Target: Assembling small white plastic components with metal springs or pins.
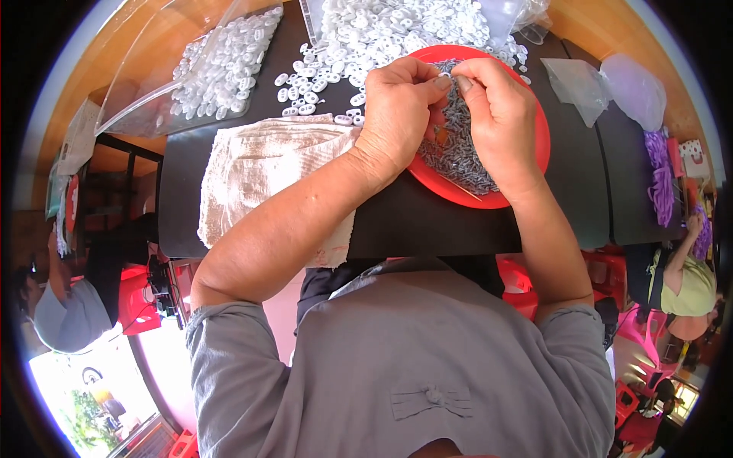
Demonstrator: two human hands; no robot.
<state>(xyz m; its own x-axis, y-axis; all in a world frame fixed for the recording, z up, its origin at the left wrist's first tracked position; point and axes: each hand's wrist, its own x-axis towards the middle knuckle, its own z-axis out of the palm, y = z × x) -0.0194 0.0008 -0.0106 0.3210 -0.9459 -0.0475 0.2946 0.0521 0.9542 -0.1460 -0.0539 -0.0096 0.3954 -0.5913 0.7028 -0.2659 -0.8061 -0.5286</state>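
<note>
Both of my hands are raised over a round red basin, their fingertips close together near its far side. My left hand pinches with thumb and forefinger. A small whitish spot shows at those fingertips, too small to name. Opposite it, my right hand is also closed in a pinch, and what it holds is hidden. Many small, slim grey pieces fill the basin below. Beyond it spreads a heap of small white oval plastic pieces with holes, some lying loose to the left of my left hand.
A folded cream cloth lies under my left forearm on the dark table. A clear bin with more white pieces stands far left. Plastic bags and purple strands are at right. Other people sit at both sides.
</note>
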